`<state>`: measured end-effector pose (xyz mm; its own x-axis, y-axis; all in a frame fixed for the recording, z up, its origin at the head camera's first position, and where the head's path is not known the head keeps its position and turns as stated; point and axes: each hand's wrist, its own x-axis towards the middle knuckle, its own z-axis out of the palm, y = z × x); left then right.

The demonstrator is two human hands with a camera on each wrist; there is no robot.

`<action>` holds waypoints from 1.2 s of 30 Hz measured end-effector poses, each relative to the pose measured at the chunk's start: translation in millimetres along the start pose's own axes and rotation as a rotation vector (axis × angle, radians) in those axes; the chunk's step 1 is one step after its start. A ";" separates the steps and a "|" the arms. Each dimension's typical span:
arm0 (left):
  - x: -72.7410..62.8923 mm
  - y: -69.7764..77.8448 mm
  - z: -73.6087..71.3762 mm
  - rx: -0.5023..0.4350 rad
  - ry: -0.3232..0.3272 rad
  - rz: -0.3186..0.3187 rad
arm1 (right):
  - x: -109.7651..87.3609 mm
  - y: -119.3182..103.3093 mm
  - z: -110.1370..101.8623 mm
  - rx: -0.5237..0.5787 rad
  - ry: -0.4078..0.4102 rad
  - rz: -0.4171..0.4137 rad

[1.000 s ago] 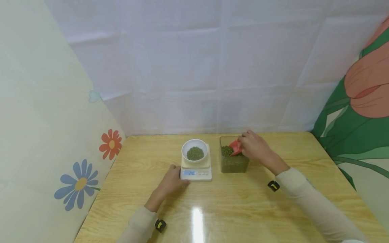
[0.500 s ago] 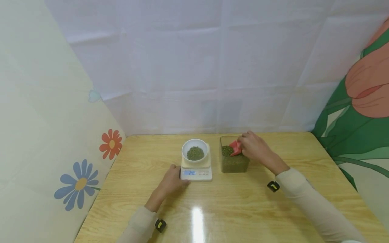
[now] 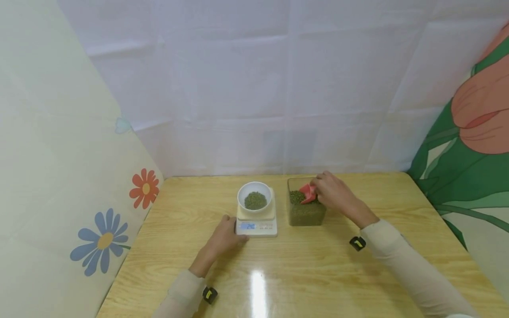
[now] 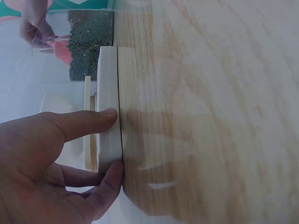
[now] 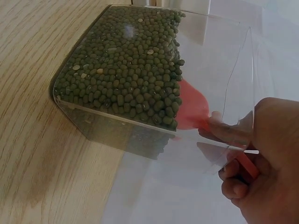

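A white kitchen scale (image 3: 256,227) sits on the table, its blue display lit with digits. On its platform rests a white bowl (image 3: 243,194) holding a small heap of mung beans (image 3: 255,201). My left hand (image 3: 224,236) grips the scale's near left corner, thumb against the front side and fingers bent at the left side. To the right of the scale stands a clear square container (image 3: 306,217), well filled with mung beans (image 5: 133,65). With fingers curled round its handle, my right hand (image 3: 333,191) holds a red scoop (image 5: 190,105), its head partly sunk in the beans.
The wood-patterned table (image 3: 302,274) stretches toward the near side, with a light glare on it. A white cloth (image 3: 238,88) hangs behind its far edge. Flower-printed panels stand at left and right. Each sleeve has a small black tag (image 3: 358,243) beside it.
Both hands, the scoop, the bowl and the container keep their places. The digits on the scale's display look clearer than one second ago.
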<state>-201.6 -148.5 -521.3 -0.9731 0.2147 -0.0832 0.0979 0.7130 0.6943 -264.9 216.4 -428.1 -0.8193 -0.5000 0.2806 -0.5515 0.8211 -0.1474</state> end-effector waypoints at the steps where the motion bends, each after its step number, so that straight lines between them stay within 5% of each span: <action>1: 0.2 0.0 0.1 0.003 0.001 0.002 | 0.0 0.3 0.2 0.002 0.003 -0.002; 36: -0.3 0.6 -1.8 -0.025 -0.012 -0.011 | 0.2 0.6 1.2 0.125 -0.033 0.035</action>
<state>-201.7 -149.4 -519.5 -0.9716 0.2146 -0.0994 0.0816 0.6987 0.7107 -265.6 216.5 -429.3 -0.8418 -0.4822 0.2426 -0.5362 0.7984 -0.2739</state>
